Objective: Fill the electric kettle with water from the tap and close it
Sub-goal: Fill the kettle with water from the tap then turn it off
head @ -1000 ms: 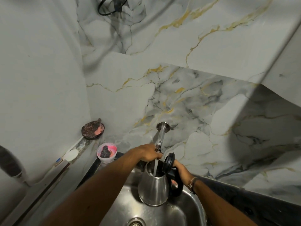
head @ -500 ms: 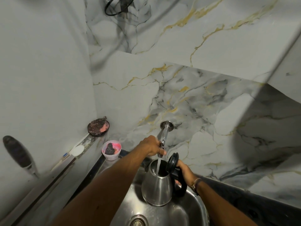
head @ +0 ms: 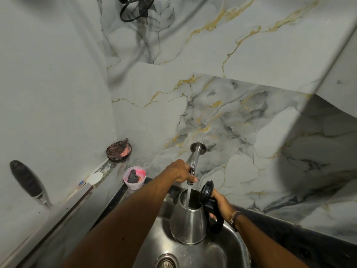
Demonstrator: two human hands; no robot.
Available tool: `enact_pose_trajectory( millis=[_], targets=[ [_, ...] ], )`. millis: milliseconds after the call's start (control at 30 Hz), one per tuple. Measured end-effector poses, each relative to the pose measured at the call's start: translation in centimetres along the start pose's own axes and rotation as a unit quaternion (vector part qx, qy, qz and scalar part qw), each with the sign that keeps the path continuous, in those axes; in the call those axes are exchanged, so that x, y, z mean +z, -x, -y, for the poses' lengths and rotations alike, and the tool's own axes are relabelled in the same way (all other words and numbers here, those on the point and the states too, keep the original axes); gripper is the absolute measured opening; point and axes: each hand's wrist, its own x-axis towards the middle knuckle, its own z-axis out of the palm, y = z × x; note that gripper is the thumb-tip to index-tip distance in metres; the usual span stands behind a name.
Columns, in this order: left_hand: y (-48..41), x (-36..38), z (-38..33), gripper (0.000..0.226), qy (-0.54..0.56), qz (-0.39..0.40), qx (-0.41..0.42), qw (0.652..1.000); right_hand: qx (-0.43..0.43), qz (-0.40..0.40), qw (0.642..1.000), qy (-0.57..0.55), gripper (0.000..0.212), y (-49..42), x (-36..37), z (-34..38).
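A steel electric kettle [head: 188,223] is held over the sink [head: 228,254], tilted slightly, its black lid [head: 206,191] swung open and upright. My right hand [head: 220,202] grips the kettle's black handle [head: 217,221]. A chrome tap [head: 195,159] sticks out of the marble wall, and a thin stream of water [head: 189,196] runs from it into the kettle's mouth. My left hand [head: 178,171] is closed around the tap's lever near the spout.
A pink cup [head: 134,177] with a dark scrubber stands at the sink's left corner. A round dark dish [head: 119,152] leans in the wall corner. The drain [head: 167,263] lies below the kettle. A dark-handled tool [head: 29,182] and a black cable [head: 133,8] hang on the walls.
Both hands keep their grips and water keeps running into the kettle. Only the camera view has shifted slightly.
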Motion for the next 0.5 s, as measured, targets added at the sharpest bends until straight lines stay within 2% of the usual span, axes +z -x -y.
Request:
enact_pose_trajectory(
  millis=[133,500],
  targets=[
    [0.04,0.06,-0.07,0.047,-0.004,-0.004,-0.001,1.000,-0.008,-0.007,1.000,-0.014,0.096,-0.20,0.08,0.04],
    [-0.16,-0.07,-0.30,0.050,-0.027,-0.002,-0.013,1.000,-0.006,-0.010,1.000,0.002,0.083,-0.49,-0.01,-0.25]
  ],
)
